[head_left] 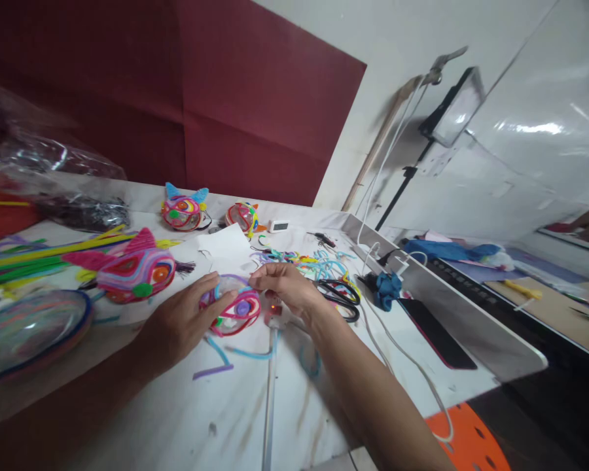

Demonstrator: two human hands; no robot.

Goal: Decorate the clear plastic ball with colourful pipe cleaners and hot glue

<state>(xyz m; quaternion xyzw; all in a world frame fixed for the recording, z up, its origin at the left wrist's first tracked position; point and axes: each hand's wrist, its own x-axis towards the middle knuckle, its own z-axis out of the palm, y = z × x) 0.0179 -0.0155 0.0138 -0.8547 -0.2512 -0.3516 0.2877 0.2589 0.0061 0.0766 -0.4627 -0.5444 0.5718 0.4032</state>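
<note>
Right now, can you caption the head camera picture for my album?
Left hand and right hand at a colourful craft piece, with a pink-eared figure nearby.

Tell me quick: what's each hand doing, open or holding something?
Left hand: closed on the side of the mask, holding it.
Right hand: fingertips closed, apparently pinching a purple strip at the mask's edge.

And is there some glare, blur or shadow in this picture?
Head view: glare streaks the glossy wall at upper right and glints on the clear bag; head view: the clear round piece at far left looks blurred; head view: a soft shadow falls on the table beside the right forearm.
</note>
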